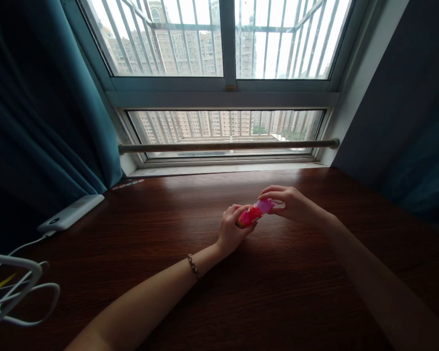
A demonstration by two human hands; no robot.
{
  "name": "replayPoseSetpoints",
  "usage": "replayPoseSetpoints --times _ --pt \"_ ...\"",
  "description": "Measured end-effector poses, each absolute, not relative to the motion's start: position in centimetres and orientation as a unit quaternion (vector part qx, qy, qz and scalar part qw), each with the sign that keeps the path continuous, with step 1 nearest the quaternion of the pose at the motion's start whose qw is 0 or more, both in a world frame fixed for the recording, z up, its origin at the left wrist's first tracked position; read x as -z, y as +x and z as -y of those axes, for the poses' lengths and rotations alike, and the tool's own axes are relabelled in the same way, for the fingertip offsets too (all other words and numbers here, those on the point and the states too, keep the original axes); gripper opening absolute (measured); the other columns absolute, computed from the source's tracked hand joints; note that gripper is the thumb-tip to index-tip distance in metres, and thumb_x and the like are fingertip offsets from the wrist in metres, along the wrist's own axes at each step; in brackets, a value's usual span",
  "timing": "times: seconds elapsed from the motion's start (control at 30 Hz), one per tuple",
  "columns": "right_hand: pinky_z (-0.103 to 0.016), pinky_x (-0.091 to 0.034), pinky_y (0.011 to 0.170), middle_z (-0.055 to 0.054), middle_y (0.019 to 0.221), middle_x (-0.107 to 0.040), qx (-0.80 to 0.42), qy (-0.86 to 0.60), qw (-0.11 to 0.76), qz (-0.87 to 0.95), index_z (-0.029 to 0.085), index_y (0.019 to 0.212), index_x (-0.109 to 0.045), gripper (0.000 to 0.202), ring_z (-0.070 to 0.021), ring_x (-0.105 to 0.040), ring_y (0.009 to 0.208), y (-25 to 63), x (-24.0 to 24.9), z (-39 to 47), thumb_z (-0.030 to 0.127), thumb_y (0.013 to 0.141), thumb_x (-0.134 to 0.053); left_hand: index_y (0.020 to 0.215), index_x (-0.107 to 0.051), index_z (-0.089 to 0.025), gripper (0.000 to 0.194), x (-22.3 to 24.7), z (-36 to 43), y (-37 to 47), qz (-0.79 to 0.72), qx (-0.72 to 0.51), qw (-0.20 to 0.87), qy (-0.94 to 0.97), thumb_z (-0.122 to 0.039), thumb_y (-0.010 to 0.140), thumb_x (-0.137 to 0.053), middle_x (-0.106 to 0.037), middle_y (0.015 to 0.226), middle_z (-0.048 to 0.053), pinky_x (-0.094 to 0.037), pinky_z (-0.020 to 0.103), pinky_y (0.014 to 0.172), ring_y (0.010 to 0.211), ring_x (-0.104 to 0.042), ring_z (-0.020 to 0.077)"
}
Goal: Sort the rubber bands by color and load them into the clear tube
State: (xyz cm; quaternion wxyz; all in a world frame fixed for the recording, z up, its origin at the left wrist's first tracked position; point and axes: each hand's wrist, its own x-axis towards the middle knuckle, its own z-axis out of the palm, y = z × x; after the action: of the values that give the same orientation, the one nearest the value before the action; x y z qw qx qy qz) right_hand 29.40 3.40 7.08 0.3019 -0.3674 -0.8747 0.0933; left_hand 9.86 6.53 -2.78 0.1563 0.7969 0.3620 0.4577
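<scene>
Tabletop of dark wood, below the bottle. Nearest, well left of the bottle: white cable. Left hand, bracelet at the wrist: fingers wrapped around the bottle's red body. Right hand: fingers narrowed on the pink cap at the bottle's far end. Farther left of the bottle: white device, beside the curtain. Beyond the bottle: rail, then window, buildings outside.

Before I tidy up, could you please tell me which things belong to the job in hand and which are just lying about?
In use:
red bottle, in the left hand
pink top, at the right hand's fingertips

Lying about:
white device
white cable
patterned strip
</scene>
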Motion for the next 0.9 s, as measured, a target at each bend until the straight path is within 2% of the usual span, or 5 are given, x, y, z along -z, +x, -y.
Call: replayPoseSetpoints --times 0.3,0.47,0.63,0.77,0.9 --pt "-0.024 -0.044 0.063 -0.007 0.082 -0.063 -0.087 -0.443 0.255 0.855 0.015 0.095 -0.063 0.032 -0.0154 -0.058 0.070 29.7 -7.0 -3.4 0.036 0.072 -0.062 0.103 -0.058 -0.025 0.038 2.9 -6.5 9.7 -0.358 -0.438 0.129 0.814 -0.034 0.067 -0.064 -0.057 0.092 0.004 -0.038 0.033 0.080 0.087 -0.051 0.0199" --pt "-0.020 -0.039 0.044 -0.002 0.052 -0.058 -0.168 -0.539 0.222 0.795 0.013 0.087 -0.064 0.042 -0.0103 -0.053 0.042 29.1 -6.4 -3.2 0.050 0.080 -0.044 0.102 -0.059 -0.024 0.036 3.1 -6.6 9.7 -0.345 -0.437 0.099 0.824 -0.037 0.069 -0.063 -0.056 0.093 0.004 -0.038 0.033 0.079 0.087 -0.050 0.0196" --pt "-0.018 -0.033 0.035 -0.001 0.044 -0.054 -0.190 -0.589 0.200 0.760 0.013 0.070 -0.061 0.054 -0.0087 -0.048 0.032 28.3 -6.3 -3.0 0.056 0.083 -0.030 0.102 -0.059 -0.024 0.037 3.4 -6.6 9.7 -0.323 -0.447 0.080 0.830 -0.038 0.068 -0.063 -0.056 0.093 0.005 -0.038 0.034 0.079 0.086 -0.050 0.0196" --pt "-0.019 -0.039 0.038 -0.003 0.054 -0.059 -0.244 -0.576 0.220 0.749 0.013 0.082 -0.060 0.053 -0.0104 -0.053 0.040 28.5 -7.3 -2.6 0.055 0.084 -0.029 0.102 -0.058 -0.023 0.037 3.3 -6.5 9.8 -0.320 -0.449 0.096 0.829 -0.036 0.068 -0.064 -0.056 0.094 0.005 -0.038 0.034 0.080 0.086 -0.050 0.0200" --pt "-0.021 -0.047 0.051 -0.008 0.094 -0.063 -0.235 -0.527 0.259 0.774 0.017 0.112 -0.049 0.054 -0.0125 -0.060 0.061 29.6 -7.9 -2.3 0.044 0.067 -0.063 0.105 -0.056 -0.024 0.038 3.1 -6.6 9.7 -0.337 -0.449 0.130 0.817 -0.033 0.068 -0.064 -0.056 0.093 0.004 -0.039 0.033 0.079 0.087 -0.050 0.0201"
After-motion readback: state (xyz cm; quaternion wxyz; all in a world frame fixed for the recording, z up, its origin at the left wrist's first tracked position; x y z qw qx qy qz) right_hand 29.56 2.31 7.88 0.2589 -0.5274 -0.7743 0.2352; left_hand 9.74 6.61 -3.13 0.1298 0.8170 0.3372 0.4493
